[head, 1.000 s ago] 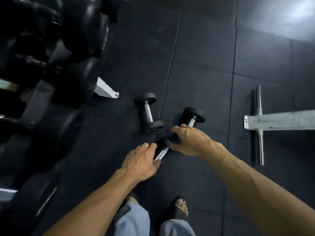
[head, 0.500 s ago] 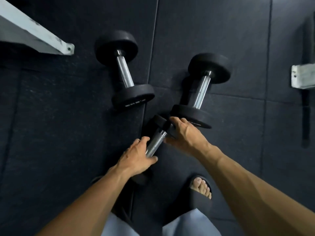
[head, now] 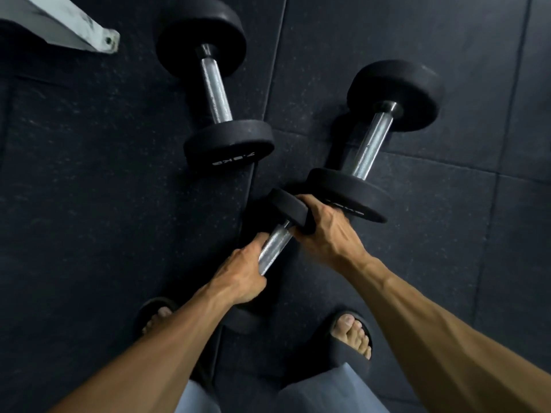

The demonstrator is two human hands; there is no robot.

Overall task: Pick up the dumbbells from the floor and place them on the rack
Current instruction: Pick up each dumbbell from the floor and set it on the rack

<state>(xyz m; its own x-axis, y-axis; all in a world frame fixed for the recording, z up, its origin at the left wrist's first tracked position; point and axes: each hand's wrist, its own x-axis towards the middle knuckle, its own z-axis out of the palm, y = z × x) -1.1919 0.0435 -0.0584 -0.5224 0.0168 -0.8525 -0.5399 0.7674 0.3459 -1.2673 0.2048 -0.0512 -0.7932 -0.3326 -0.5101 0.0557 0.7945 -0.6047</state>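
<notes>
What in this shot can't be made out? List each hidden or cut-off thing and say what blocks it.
Head view:
- Near head of the held dumbbell: mostly covered by the left hand and forearm.
- Right hand fingertips: wrapped behind the far head.
- Weight marking on the right dumbbell: partly hidden by the right hand, too dark to read.
- White metal foot: cut by the top-left edge.
- Rack: out of frame.

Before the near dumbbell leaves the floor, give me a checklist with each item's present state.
1. Left hand wrapped round the handle of the near dumbbell: ok.
2. Right hand grip on its far head: ok.
3. Far head clear of the right dumbbell: not ok, they look touching.
4. Sandalled feet clear of the near head: cannot tell, it lies between them.
5. Rack foot out of the way: ok.
</notes>
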